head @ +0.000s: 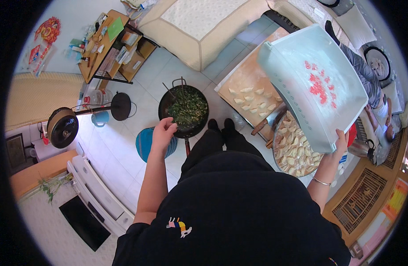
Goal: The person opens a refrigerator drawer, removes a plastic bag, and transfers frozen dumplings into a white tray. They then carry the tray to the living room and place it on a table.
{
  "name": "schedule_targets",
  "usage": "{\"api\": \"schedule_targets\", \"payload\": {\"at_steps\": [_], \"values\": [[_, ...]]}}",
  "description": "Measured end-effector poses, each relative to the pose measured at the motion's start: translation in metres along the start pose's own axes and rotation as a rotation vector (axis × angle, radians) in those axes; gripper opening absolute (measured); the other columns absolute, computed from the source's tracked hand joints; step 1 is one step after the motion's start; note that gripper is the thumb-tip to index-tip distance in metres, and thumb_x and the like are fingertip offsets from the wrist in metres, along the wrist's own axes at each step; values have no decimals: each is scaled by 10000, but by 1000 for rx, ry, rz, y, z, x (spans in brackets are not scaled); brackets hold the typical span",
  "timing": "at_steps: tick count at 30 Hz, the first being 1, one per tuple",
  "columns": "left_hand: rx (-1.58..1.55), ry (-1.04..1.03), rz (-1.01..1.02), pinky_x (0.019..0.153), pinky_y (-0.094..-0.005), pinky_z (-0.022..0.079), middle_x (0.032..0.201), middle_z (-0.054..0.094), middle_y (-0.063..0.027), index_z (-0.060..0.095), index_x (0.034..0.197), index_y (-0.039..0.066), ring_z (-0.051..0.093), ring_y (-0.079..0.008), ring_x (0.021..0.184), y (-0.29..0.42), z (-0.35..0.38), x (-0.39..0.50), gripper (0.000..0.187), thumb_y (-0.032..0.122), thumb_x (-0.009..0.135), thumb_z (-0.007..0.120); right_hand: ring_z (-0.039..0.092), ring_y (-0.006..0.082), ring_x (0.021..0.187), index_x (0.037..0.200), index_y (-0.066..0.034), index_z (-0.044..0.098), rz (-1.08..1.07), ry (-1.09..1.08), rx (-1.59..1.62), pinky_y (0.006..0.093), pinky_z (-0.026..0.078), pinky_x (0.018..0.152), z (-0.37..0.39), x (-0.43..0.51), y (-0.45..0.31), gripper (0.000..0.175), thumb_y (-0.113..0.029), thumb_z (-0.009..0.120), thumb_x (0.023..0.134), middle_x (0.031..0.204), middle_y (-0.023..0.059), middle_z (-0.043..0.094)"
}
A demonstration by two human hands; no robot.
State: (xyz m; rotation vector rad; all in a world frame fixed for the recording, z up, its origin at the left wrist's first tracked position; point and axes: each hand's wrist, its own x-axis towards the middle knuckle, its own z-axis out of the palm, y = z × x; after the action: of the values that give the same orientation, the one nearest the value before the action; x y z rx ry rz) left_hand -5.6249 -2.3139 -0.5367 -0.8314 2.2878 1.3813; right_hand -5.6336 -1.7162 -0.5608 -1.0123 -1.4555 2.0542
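My right hand (342, 141) grips the lower corner of a pale, translucent plastic drawer-like bin (290, 79), held up tilted at my right. The bin has a row of small holes along one side, and red marks and whitish smears show on its base. Below it, partly covered, is a round tray of dumplings (292, 149). More dumplings (248, 98) lie spaced out on a floured wooden board (233, 79). My left hand (164, 131) holds nothing, its fingers loosely bent near the rim of a wok (162, 99). Chopped green filling (190, 108) and chopsticks (182, 88) are in the wok.
A cleaver (268, 123) with a wooden handle lies at the board's near edge. Beside the wok stands a blue-covered stool (144, 143). A pedestal fan (62, 128) and a cluttered wooden shelf desk (104, 43) are at left. Another person (368, 76) reclines at far right.
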Motion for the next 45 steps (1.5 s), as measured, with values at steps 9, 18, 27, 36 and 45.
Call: {"api": "schedule_targets", "payload": {"at_steps": [9, 18, 27, 36, 45], "values": [[65, 106, -3, 624, -253, 472, 904, 629, -25, 564, 1231, 0, 605, -110, 764, -7, -1, -22, 376, 140, 891, 643, 622, 319, 1010, 1335, 73, 455, 12, -157, 2, 389, 503, 880, 50, 53, 12, 591, 26, 517, 748, 1176, 197, 602], [172, 147, 45, 704, -262, 487, 926, 642, -39, 543, 1261, -13, 594, -120, 809, 6, -10, -24, 418, 114, 878, 651, 631, 317, 998, 1349, 58, 455, 61, -131, 32, 388, 519, 852, 82, 61, 25, 615, 43, 519, 738, 1174, 194, 606], [283, 121, 174, 782, -269, 490, 944, 641, -41, 554, 1248, -16, 596, -121, 852, 21, -16, 8, 411, 82, 865, 667, 637, 309, 971, 1351, 45, 453, 51, -124, 22, 372, 519, 838, 81, 63, 46, 621, 47, 523, 734, 1152, 183, 616], [349, 8, 316, 802, -308, 511, 995, 679, -107, 582, 1244, 1, 646, -187, 884, 90, -12, 87, 454, 166, 839, 706, 639, 286, 961, 1333, 36, 481, 10, -41, 80, 356, 514, 847, 97, 47, 71, 602, 42, 518, 732, 1146, 166, 626], [60, -652, 192, 893, -319, 488, 1102, 658, -144, 470, 1333, -71, 616, -183, 1013, 200, 80, 223, 582, 221, 881, 692, 645, 221, 900, 1275, 30, 527, 20, 325, 68, 309, 522, 796, 186, -21, 50, 561, 64, 539, 715, 1085, 111, 648]]}}
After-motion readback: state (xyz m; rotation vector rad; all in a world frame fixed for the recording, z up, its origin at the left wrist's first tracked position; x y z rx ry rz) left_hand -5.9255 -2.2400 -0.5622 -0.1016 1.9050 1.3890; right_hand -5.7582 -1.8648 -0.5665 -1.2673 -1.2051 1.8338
